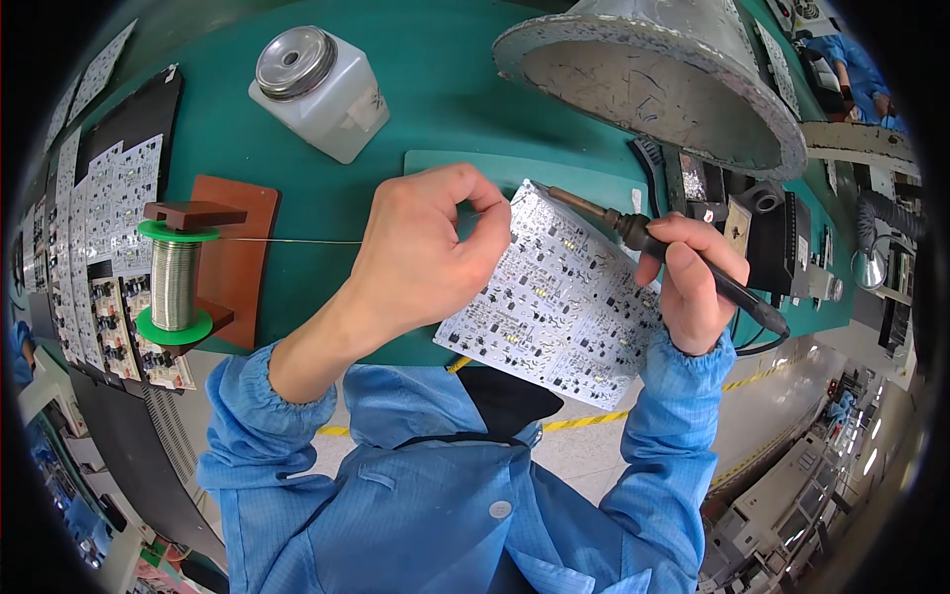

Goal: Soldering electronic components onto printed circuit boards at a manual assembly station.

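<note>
A white circuit board (569,297) covered with small parts lies at a slant on a light green mat (470,161). My left hand (426,243) is closed in a pinch over the board's upper left edge. Solder wire (297,241) runs into it from a spool with green flanges (174,287) on a brown stand (237,252). My right hand (693,282) grips a soldering iron (635,233) by its black handle, and the iron's tip points left at the board's top corner. Whether tip and wire touch the board is hard to see.
A translucent bottle with a metal lid (322,89) stands at the back left. A large metal fume hood (653,79) hangs over the back right, beside a black brush (648,163). More boards (119,208) fill a black rack at left. A person in blue (856,69) sits far right.
</note>
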### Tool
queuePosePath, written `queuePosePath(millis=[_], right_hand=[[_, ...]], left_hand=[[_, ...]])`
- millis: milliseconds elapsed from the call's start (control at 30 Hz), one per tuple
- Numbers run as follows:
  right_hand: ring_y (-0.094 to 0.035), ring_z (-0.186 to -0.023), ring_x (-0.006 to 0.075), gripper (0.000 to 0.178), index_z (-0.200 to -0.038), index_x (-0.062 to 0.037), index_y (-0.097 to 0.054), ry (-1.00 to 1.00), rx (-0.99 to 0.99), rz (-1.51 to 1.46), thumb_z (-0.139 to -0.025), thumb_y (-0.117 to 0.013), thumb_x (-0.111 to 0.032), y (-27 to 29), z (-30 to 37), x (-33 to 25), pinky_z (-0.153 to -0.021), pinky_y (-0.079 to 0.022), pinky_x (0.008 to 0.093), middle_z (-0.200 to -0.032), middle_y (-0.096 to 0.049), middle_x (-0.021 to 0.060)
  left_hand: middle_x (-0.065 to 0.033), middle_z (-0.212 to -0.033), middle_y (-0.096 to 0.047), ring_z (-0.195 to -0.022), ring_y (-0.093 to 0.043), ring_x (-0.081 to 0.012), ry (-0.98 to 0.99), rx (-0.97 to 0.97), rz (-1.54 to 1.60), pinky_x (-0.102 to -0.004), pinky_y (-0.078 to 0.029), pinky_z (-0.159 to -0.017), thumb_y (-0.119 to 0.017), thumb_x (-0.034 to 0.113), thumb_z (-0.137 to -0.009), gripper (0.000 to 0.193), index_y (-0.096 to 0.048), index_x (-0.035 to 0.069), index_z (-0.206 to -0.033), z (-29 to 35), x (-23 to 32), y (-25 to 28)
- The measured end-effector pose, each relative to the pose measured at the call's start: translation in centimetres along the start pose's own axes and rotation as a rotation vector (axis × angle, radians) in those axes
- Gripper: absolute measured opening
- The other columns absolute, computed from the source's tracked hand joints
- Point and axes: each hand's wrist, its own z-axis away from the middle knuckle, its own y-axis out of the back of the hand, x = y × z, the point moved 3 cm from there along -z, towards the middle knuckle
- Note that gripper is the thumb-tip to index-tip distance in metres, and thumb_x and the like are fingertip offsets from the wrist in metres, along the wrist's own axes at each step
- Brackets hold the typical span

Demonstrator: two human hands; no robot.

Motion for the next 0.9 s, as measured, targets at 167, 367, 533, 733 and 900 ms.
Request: queuePosePath(millis=[167,367,533,733,900], right_hand=[[-0.056,-0.06,0.0203,0.031,-0.097,0.0079,-0.062,0.025,-0.024,-0.008,-0.082,-0.057,-0.018,0.3,-0.1,0.1,-0.057,-0.045,0.0289,-0.087,-0.061,0.0184],[-0.053,-0.059,0.0172,0.03,-0.092,0.0079,-0.063,-0.025,-0.08,0.007,-0.076,-0.056,-0.016,0.4,-0.9,-0.4,-0.054,-0.041,0.0268,-0.083,-0.061,0.0163],[-0.05,-0.059,0.0118,0.029,-0.085,0.007,-0.067,-0.071,-0.109,-0.002,-0.069,-0.055,-0.013,0.9,-2.5,-0.7,-0.053,-0.038,0.0252,-0.071,-0.06,0.0083],[-0.052,-0.068,0.013,0.032,-0.085,0.0059,-0.068,-0.071,-0.176,0.083,-0.067,-0.053,-0.015,0.9,-3.4,-1.4,-0.062,-0.041,0.0257,-0.079,-0.065,0.01],[-0.053,-0.071,0.0138,0.032,-0.085,0.0059,-0.069,-0.08,-0.176,0.067,-0.067,-0.053,-0.015,0.8,-3.6,-1.3,-0.064,-0.041,0.0265,-0.079,-0.065,0.0102]], left_hand=[[0.0036,-0.06,-0.055,-0.046,-0.037,0.0032,-0.03,-0.012,0.065,-0.0175,-0.026,-0.042,-0.061,-0.001,-0.082,0.003,-0.061,-0.001,-0.079,0.0,-0.5,-0.6],[0.0054,-0.055,-0.052,-0.045,-0.036,0.0032,-0.022,-0.014,0.044,-0.0179,-0.024,-0.042,-0.062,0.0,-0.082,0.004,-0.061,0.0,-0.079,-0.2,-0.3,-0.8],[0.0056,-0.054,-0.051,-0.044,-0.036,0.0032,-0.008,-0.017,0.042,-0.0186,-0.023,-0.041,-0.063,0.001,-0.082,0.006,-0.06,-0.001,-0.077,-0.3,-0.3,-0.9],[0.0056,-0.054,-0.051,-0.045,-0.037,0.0031,0.06,-0.033,0.062,-0.0184,-0.024,-0.041,-0.063,0.001,-0.082,0.007,-0.06,-0.001,-0.077,-0.4,-0.5,-0.9],[0.005,-0.056,-0.053,-0.046,-0.038,0.0031,0.115,-0.041,0.085,-0.0183,-0.025,-0.041,-0.063,0.001,-0.083,0.007,-0.06,-0.001,-0.077,-0.5,-0.6,-0.6]])
